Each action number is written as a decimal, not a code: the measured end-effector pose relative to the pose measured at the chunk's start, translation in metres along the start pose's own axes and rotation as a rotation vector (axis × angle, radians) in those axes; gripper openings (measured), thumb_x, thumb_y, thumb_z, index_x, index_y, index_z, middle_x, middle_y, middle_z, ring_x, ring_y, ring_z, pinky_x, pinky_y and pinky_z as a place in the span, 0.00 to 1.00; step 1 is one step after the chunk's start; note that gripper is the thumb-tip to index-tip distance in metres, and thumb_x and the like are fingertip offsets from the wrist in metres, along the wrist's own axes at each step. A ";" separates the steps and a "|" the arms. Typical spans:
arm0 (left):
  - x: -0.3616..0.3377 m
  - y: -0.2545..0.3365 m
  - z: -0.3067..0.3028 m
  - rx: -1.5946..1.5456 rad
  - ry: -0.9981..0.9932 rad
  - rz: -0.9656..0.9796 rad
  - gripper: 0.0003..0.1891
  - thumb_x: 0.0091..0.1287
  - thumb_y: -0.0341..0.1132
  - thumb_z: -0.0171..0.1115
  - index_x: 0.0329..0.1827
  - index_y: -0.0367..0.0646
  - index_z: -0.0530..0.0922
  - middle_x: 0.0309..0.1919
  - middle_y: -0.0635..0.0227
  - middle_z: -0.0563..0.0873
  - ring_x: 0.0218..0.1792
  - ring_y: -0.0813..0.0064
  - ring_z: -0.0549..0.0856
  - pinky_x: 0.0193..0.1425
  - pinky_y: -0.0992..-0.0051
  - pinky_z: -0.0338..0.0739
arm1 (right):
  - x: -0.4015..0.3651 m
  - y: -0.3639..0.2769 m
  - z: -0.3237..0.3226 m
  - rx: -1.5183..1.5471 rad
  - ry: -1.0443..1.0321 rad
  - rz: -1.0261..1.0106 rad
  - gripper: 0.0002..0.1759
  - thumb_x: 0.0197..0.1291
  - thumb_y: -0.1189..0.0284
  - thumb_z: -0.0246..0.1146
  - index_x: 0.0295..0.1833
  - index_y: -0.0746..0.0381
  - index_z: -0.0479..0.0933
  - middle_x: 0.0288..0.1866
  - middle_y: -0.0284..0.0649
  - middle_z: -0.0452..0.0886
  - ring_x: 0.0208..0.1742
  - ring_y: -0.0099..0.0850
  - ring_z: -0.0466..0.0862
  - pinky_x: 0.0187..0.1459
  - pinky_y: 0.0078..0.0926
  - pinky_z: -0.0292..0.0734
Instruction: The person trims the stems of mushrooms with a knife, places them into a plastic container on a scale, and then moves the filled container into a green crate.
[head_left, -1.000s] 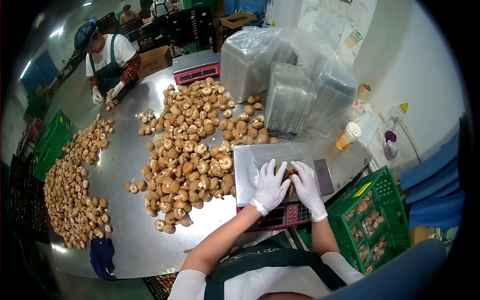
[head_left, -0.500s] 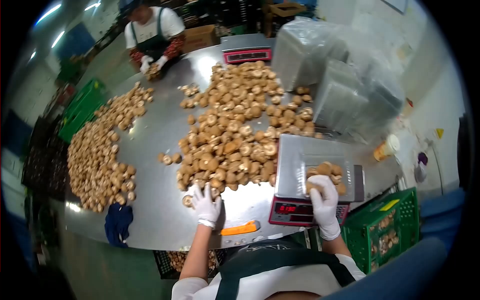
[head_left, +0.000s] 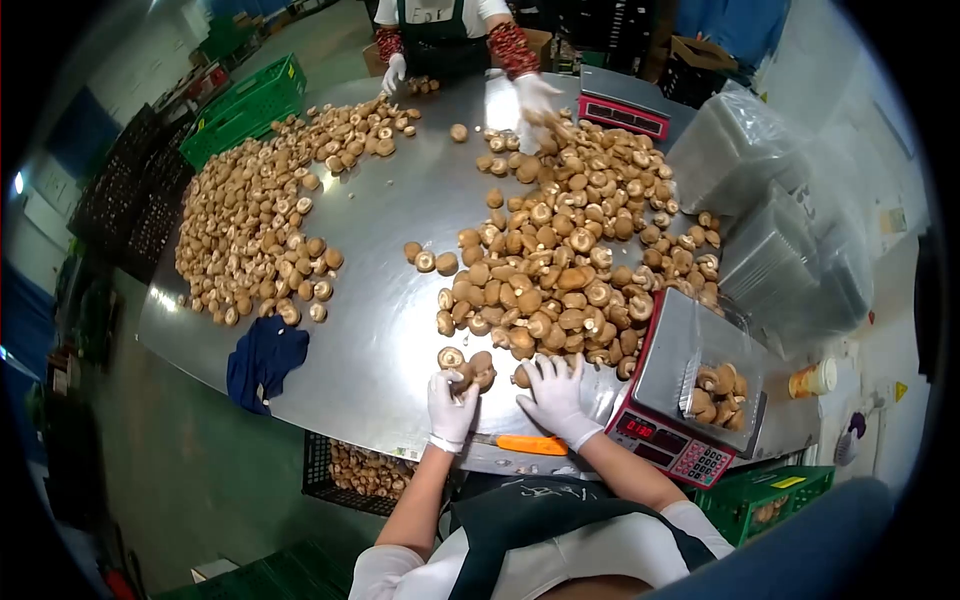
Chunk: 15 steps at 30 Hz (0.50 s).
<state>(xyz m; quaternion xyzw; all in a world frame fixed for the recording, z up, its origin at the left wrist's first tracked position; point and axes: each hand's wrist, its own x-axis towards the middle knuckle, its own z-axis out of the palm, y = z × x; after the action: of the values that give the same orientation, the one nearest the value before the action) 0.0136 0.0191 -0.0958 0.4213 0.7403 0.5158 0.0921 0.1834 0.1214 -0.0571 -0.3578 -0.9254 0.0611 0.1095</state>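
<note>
My left hand (head_left: 452, 408), in a white glove, has its fingers closed around a mushroom (head_left: 461, 377) near the front edge of the steel table. My right hand (head_left: 556, 402), also gloved, is spread at the front edge of the large mushroom pile (head_left: 560, 290), its fingertips touching a mushroom there. An orange-handled knife (head_left: 531, 445) lies just below my hands. To the right, a clear tray of mushrooms (head_left: 718, 396) sits on a scale (head_left: 670, 360) with a lit red display.
Across the table a co-worker (head_left: 445, 30) reaches to the pile. A second mushroom heap (head_left: 245, 230) and dark blue cloth (head_left: 264, 362) lie left. Bagged clear trays (head_left: 770, 240), a cup (head_left: 813, 378) and a green crate (head_left: 765, 505) are right; a second scale (head_left: 625, 103) is behind.
My right hand has left the tray on the scale and moved to the pile's front edge. My left hand has closed on a mushroom. The co-worker's arm now stretches to the pile; the view has shifted.
</note>
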 end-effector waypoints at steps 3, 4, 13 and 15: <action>0.011 -0.007 -0.001 -0.565 0.104 -0.376 0.20 0.58 0.23 0.60 0.53 0.41 0.66 0.41 0.62 0.75 0.41 0.74 0.78 0.44 0.76 0.76 | 0.001 0.011 0.001 -0.059 0.081 0.015 0.23 0.49 0.58 0.63 0.52 0.50 0.75 0.46 0.35 0.72 0.52 0.38 0.69 0.61 0.59 0.51; 0.020 0.008 -0.010 -0.683 0.144 -0.461 0.24 0.61 0.22 0.57 0.59 0.42 0.63 0.44 0.61 0.75 0.42 0.73 0.79 0.43 0.77 0.78 | -0.001 0.016 0.000 -0.028 0.095 0.018 0.21 0.49 0.59 0.64 0.51 0.50 0.76 0.44 0.35 0.72 0.51 0.38 0.69 0.59 0.58 0.53; 0.009 -0.011 -0.043 -0.623 -0.043 -0.638 0.13 0.56 0.23 0.65 0.38 0.45 0.70 0.24 0.72 0.74 0.23 0.85 0.74 0.23 0.84 0.71 | 0.000 0.006 -0.009 0.016 0.068 0.033 0.25 0.41 0.53 0.68 0.48 0.48 0.77 0.45 0.36 0.72 0.53 0.41 0.67 0.59 0.56 0.52; -0.001 -0.012 -0.039 -0.324 -0.146 -0.402 0.10 0.52 0.24 0.65 0.34 0.41 0.73 0.28 0.66 0.75 0.30 0.75 0.77 0.34 0.77 0.74 | 0.003 0.004 0.001 0.008 0.060 0.042 0.25 0.42 0.54 0.68 0.48 0.49 0.76 0.45 0.36 0.72 0.54 0.41 0.67 0.60 0.59 0.49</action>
<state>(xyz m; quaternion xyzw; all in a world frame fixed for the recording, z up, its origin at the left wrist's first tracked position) -0.0147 -0.0099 -0.0883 0.2815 0.7082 0.5673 0.3122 0.1836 0.1262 -0.0583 -0.3782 -0.9138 0.0565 0.1372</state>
